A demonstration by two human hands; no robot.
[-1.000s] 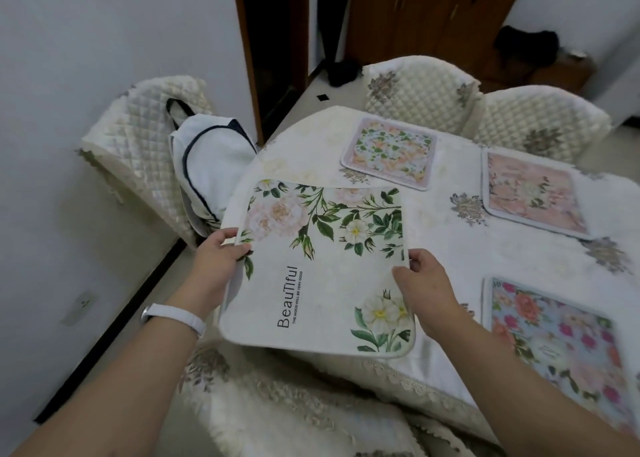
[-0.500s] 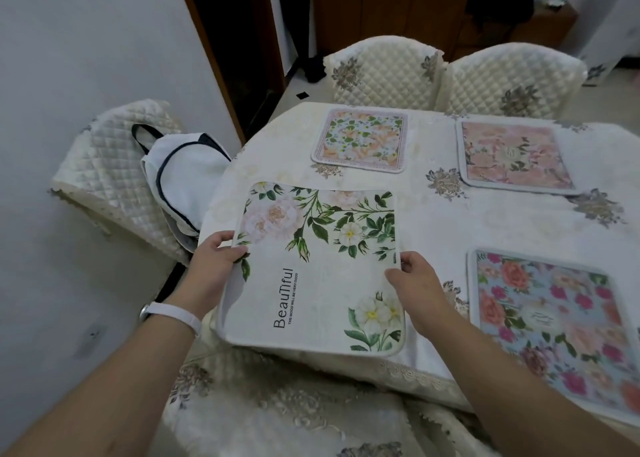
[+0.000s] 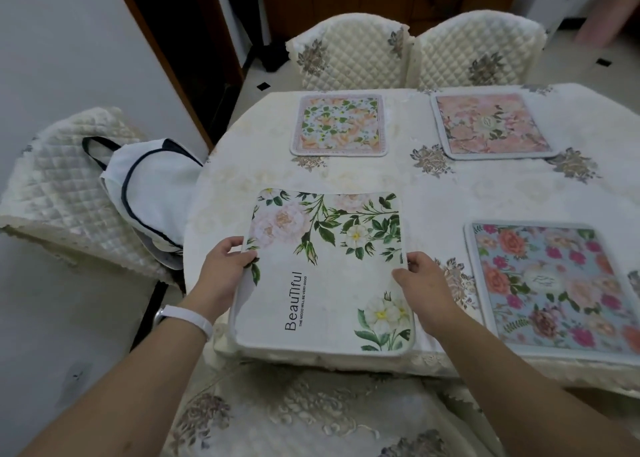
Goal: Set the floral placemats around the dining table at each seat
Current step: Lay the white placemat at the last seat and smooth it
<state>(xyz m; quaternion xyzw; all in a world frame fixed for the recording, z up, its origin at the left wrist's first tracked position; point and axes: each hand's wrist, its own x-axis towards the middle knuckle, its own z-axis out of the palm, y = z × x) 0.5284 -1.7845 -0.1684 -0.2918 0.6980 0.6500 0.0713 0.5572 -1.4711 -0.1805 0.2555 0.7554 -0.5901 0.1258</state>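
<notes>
Our left hand point(image 3: 221, 269) and right hand point(image 3: 420, 283) still pinch the white floral placemat point(image 3: 329, 273), now lowered nearer the table point(image 3: 433, 197) edge; three placemats already lie placed, so this seat completes four.

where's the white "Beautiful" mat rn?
Head view, lower centre: the Beautiful mat sits at the table's near edge, held by left hand and right hand, left of the blue mat.
</notes>
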